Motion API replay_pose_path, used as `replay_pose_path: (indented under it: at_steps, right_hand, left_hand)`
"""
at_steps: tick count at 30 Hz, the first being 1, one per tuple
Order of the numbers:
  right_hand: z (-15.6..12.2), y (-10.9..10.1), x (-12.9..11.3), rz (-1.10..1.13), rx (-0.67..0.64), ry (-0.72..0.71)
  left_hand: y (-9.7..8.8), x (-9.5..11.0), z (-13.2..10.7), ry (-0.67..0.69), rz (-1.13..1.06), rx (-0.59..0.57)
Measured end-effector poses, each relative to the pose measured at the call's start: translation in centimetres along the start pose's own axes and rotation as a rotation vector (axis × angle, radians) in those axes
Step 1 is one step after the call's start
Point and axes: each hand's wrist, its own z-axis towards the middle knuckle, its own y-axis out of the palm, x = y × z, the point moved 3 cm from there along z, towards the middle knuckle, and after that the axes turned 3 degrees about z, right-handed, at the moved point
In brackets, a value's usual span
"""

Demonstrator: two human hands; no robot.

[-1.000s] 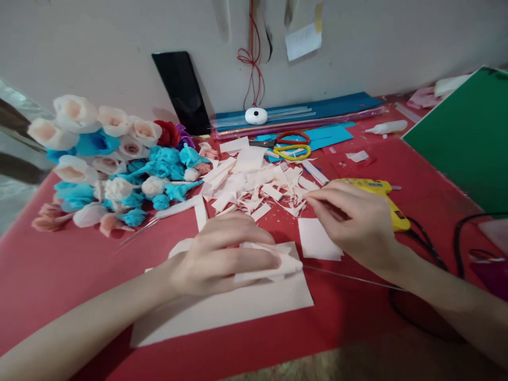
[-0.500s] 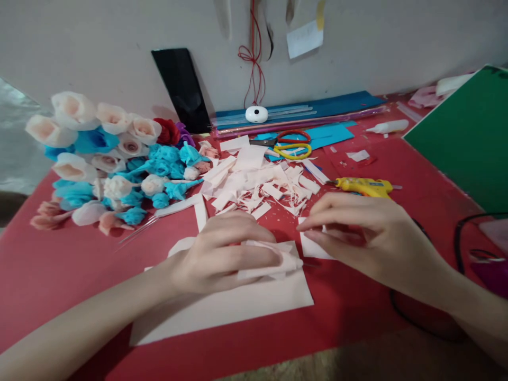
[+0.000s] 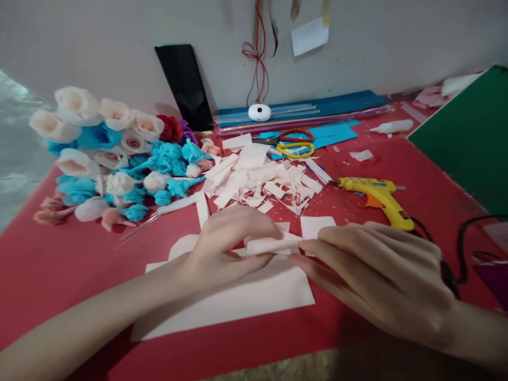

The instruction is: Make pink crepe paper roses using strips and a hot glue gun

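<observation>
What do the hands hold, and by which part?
The left hand pinches a folded pale pink paper piece at its left end; the right hand touches its right end.

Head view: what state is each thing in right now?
left hand, pinched shut on the folded paper strip
right hand, fingertips at the strip's end, grip unclear
folded paper strip, held just over the paper sheet
paper sheet, lying flat
glue gun, on its side, untouched
scissors, lying flat, untouched
glue bottle, on its side
paper flowers, piled, untouched
</observation>
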Motion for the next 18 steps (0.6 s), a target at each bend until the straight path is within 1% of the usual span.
replay_pose_path:
  at_steps: [3, 7, 14, 18]
  right_hand:
    - [-0.19, 0.53, 0.11, -0.028, 0.016, -0.002]
    - [-0.26, 0.75, 0.12, -0.049, 0.026, -0.006]
    - [0.05, 0.72, 0.09, -0.085, 0.038, -0.015]
    - [0.21, 0.65, 0.06, -0.105, 0.070, -0.032]
  left_hand:
    - [0.17, -0.14, -0.18, -0.117, -0.027, 0.026]
    - [0.36, -0.24, -0.41, -0.246, -0.034, 0.022]
    - [0.42, 0.20, -0.37, -0.338, -0.055, 0.006]
    - [0.48, 0.32, -0.33, -0.380, -0.050, 0.009]
